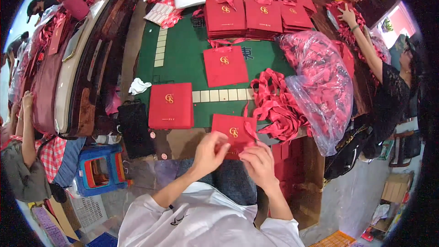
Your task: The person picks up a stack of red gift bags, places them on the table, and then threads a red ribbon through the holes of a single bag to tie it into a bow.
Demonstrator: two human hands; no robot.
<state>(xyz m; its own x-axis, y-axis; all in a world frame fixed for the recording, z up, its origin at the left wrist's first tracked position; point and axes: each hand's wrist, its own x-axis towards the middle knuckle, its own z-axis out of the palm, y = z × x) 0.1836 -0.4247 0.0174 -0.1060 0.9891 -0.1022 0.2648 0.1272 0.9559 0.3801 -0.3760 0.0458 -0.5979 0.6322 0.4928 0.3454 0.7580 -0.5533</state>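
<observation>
A red paper gift bag [227, 128] with a gold emblem lies flat at the table's near edge, right in front of me. My left hand [210, 153] is at its lower left, with the fingers curled but apart and nothing seen between them. At the bag's lower right, my right hand [259, 162] has its fingertips pinched together on a red ribbon [250, 127] that runs up across the bag's right side. A looped heap of red ribbon [276, 110] lies just beyond that hand. To the left sits a neat stack of red bags [170, 105], without visible handles.
Farther off, a single bag with ribbon handles [225, 66] lies before several piled bags [225, 18]. A clear plastic sack of red ribbons [322, 80] bulges over the right edge. A crumpled white tissue [139, 86] rests at left. A co-worker [388, 75] reaches in from the right.
</observation>
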